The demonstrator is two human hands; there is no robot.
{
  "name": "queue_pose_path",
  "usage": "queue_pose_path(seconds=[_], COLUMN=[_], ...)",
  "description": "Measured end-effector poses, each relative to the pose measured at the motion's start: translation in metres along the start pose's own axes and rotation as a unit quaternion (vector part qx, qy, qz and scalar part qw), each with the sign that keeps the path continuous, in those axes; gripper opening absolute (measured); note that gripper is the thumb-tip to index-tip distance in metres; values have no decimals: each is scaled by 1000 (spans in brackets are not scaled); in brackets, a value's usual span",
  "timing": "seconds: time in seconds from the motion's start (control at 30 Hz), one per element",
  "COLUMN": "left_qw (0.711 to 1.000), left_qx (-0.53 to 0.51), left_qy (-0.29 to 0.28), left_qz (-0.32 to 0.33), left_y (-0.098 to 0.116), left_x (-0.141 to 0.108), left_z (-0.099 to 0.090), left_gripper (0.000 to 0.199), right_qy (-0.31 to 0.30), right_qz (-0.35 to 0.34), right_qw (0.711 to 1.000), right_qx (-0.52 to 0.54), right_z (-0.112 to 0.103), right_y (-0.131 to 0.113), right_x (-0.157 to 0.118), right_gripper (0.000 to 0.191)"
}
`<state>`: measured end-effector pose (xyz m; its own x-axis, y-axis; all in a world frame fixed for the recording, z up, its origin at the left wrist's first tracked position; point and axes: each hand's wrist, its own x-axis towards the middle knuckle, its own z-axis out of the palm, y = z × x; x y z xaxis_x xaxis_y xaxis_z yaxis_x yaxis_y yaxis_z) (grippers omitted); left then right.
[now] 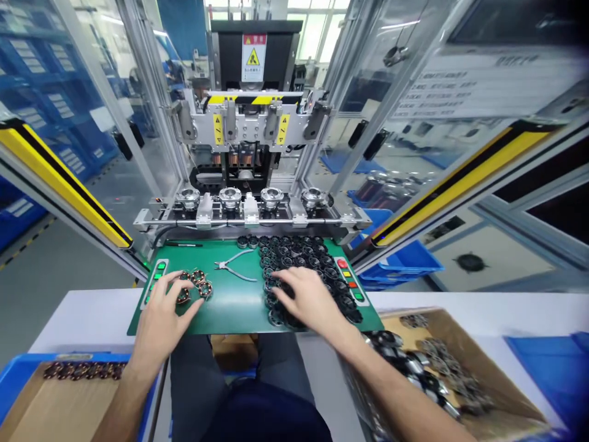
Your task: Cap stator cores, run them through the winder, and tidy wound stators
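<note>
Your left hand (161, 310) is open, thumb and fingers spread around the near-left side of a small cluster of copper-wound rings (205, 290); contact with the nearest ring cannot be confirmed. The cluster lies at the left of the green work board (237, 310), beside the left button panel (159, 270). Your right hand (304, 298) is over the left part of the black ring parts (301, 247), which are packed in rows at the board's right; its fingers are curved, and whether they grip a part cannot be determined. Between your hands, cutting pliers (223, 265) lie with handles apart, tips toward the copper-wound rings. A black pen (184, 245) lies at the board's far-left edge. Four metal holders (230, 197) stand in line beyond the board.
</note>
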<state>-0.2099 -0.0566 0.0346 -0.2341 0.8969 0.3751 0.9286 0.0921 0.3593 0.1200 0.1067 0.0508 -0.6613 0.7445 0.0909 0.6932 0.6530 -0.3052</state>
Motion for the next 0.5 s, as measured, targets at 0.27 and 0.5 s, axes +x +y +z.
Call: queue_pose_path(seconds=[0.27,0.5], left_qw=[974,970], left_qx=[-91,-53], left_qy=[-79,-149], left_qz=[191,186], left_y=[134,177], left_x=[70,97], left_z=[82,144], left_gripper=[24,14], right_qy=[40,28], right_qz=[69,51], right_qw=[995,998], right_qx=[-54,-18], right_z=[-16,2], right_y=[82,91], right_x=[-23,-12], right_gripper=[23,10])
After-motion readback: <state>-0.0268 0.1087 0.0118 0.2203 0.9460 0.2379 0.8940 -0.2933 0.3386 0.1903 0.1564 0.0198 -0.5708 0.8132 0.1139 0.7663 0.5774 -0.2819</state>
